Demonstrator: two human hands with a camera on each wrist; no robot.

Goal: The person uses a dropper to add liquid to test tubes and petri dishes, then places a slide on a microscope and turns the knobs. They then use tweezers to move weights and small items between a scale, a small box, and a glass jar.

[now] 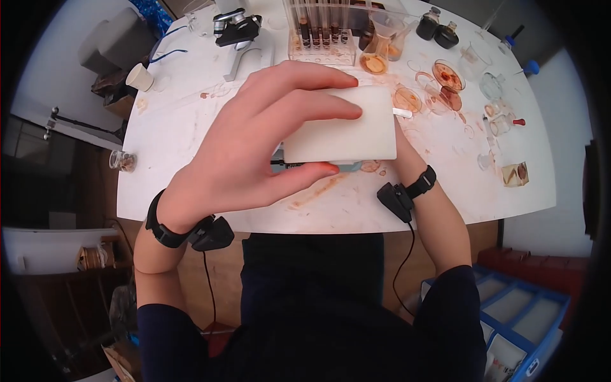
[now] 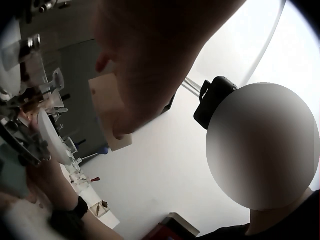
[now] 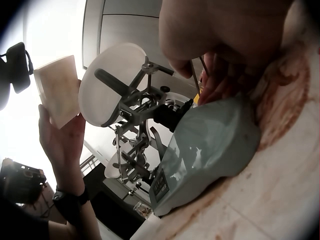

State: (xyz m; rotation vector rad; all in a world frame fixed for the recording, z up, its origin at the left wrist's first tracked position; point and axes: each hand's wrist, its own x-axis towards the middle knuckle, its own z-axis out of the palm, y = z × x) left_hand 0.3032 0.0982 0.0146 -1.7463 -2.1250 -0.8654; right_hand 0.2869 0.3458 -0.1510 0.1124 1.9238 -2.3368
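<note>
My left hand (image 1: pixel 248 137) holds a flat cream rectangular slab (image 1: pixel 356 140) high over the table, fingers across its upper face and thumb at its near edge. Below it stands a two-pan balance with a grey-green base (image 3: pixel 210 137) and a round white pan (image 3: pixel 107 82); in the head view the slab covers most of it. Beside the base, my right hand (image 3: pixel 225 35) has its fingers curled low near the tabletop. Thin metal tweezers (image 3: pixel 195 80) poke out from it, with a small patch of yellow by their tips. The slab hides this hand in the head view.
At the back stand a microscope (image 1: pixel 237 28), a rack of test tubes (image 1: pixel 321 48) and a flask (image 1: pixel 375 57). Stained petri dishes (image 1: pixel 449 75) and dark bottles (image 1: pixel 428 24) are to the right. A paper cup (image 1: pixel 140 77) and a small jar (image 1: pixel 123 161) stand left.
</note>
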